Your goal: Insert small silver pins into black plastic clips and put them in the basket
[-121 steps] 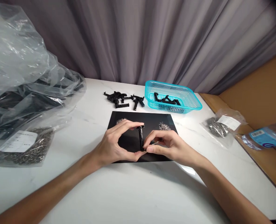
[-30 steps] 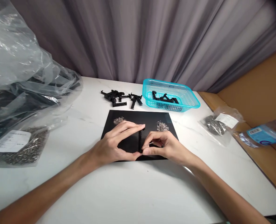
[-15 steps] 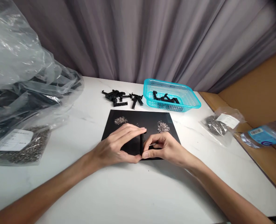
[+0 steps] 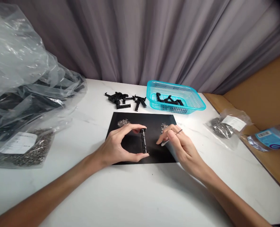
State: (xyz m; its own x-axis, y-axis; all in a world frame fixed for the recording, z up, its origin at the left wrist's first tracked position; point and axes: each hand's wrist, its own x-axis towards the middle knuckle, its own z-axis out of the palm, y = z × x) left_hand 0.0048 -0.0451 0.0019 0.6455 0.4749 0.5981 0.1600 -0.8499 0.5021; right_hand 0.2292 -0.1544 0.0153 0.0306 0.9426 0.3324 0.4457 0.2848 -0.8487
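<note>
My left hand grips a slim black plastic part by its two ends, between thumb and fingers, above a black mat. To the right, my right hand is closed around a thin metal tool, whose pale end points toward the mat. Just beyond that hand lies a pile of small metal pieces, partly hidden by the fingers. A second pile of small metal pieces rests on the mat's upper left, behind my left hand.
Several black parts lie behind the mat, beside a blue basket with more black parts. Plastic bags of metal pieces stand left and right. A blue-labelled package is far right.
My right hand has moved away from the black part, to the right, with the metal tool now showing. The black part has turned in my left hand, showing its inner side.
</note>
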